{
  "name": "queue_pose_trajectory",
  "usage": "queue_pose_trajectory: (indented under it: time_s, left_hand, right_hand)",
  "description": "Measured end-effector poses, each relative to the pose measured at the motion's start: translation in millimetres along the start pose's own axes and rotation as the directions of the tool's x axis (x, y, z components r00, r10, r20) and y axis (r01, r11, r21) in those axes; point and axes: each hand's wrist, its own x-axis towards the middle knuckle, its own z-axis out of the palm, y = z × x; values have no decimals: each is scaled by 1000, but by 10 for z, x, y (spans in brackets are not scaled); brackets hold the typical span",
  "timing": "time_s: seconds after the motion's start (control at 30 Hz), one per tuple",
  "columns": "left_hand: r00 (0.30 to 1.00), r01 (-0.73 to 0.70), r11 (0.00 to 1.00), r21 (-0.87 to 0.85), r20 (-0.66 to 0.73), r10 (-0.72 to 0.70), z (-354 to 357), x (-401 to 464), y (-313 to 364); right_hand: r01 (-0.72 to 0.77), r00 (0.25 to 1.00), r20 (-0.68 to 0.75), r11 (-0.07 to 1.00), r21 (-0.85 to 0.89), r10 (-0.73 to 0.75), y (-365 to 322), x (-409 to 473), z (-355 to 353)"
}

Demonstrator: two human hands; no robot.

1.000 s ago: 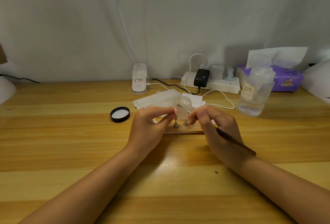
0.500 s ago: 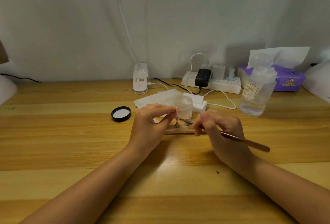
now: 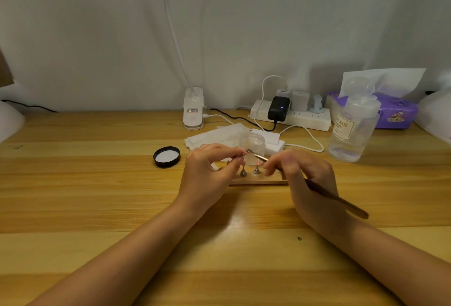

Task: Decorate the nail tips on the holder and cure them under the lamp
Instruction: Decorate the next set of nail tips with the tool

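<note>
Head view, the only one I have. My read: the decorating step is in hand, nothing yet cured.

The left hand (image 3: 210, 169) is curled, thumb and forefinger pinched together at something very small, likely a nail tip or its peg; too small for me to tell which. The right hand (image 3: 302, 176) is closed round a long thin brown-handled metal-ended nail tool (image 3: 336, 199), held like a pen. The tool's metal end (image 3: 256, 156) reaches across to the left fingertips (image 3: 240, 155), touching or just short of them.

The flat wooden nail-tip holder (image 3: 258, 180) lies on the pale wooden desk (image 3: 97, 196) between and just beyond the hands, with two small metal pegs (image 3: 249, 171) standing upright on it. A small clear plastic jar (image 3: 252, 144) stands open just behind the holder; its black round lid (image 3: 167, 157) lies to the left, apart.

The white clip-base gooseneck lamp (image 3: 193, 110) stands near the back wall, well apart from the holder.

Next move, as I judge it: a fine, steady touch of the tool's end on the tip, the left pinch holding firm.
</note>
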Motion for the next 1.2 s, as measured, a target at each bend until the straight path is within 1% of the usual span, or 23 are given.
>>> queue_pose_trajectory:
  time_s: [0.1, 0.27, 0.33, 0.4, 0.47, 0.57, 0.63, 0.67, 0.73, 0.83, 0.9, 0.97, 1.03, 1.13, 1.2]
  left_hand:
    - [1000, 4, 1000, 2, 1, -4, 1, 3, 5]
    - [1000, -1, 1000, -9, 9, 1, -6, 1, 13]
    - [1000, -3, 1000, 0, 10, 3, -1, 5, 12]
    - [1000, -11, 1000, 7, 6, 11, 3, 6, 14]
    - [1000, -13, 1000, 4, 0, 13, 0, 5, 13]
    - [1000, -15, 1000, 5, 3, 15, 0, 10, -4]
    - [1000, -7, 1000, 2, 1, 7, -1, 12, -13]
    - [1000, -2, 1000, -3, 1, 2, -2, 14, -16]
    - [1000, -3, 1000, -3, 4, 3, 0, 14, -17]
    - [1000, -7, 1000, -2, 8, 7, 5, 15, -17]
    - [1000, -2, 1000, -17, 5, 3, 2, 14, -21]
    - [1000, 5, 1000, -22, 4, -5, 1, 14, -24]
    - [1000, 13, 1000, -20, 3, -13, 1, 13, -25]
    - [1000, 17, 1000, -17, 6, -17, -2, 13, -20]
    - [1000, 10, 1000, -19, 3, -9, -3, 12, -17]
  right_hand:
    - [9, 999, 48, 999, -34, -7, 14, 6, 21]
    - [-45, 998, -32, 992, 118, 49, 14, -32, -11]
    - [-30, 999, -21, 998, 62, 31, 4, -14, -8]
    - [-2, 1000, 18, 1000, -14, 2, 2, 8, 6]
    - [5, 999, 37, 1000, -21, -4, 11, 4, 15]
    - [-59, 998, -3, 991, 123, 60, 12, -27, -2]
    - [-61, 998, -21, 978, 201, 66, 3, -35, -10]
    - [-48, 998, -21, 980, 191, 53, -8, -29, -8]
    - [-28, 1000, 7, 993, 112, 28, -28, -6, 0]
    - [-41, 997, 72, 998, 38, 38, -28, 14, 6]
    - [-63, 994, 94, 995, 77, 55, -16, -5, 4]
    - [-90, 992, 107, 982, 167, 73, -17, -30, -9]
    - [-89, 993, 90, 974, 206, 72, -26, -42, -20]
    - [-71, 997, 52, 985, 158, 64, -35, -11, -11]
    - [-72, 996, 58, 993, 97, 67, -34, 11, 3]
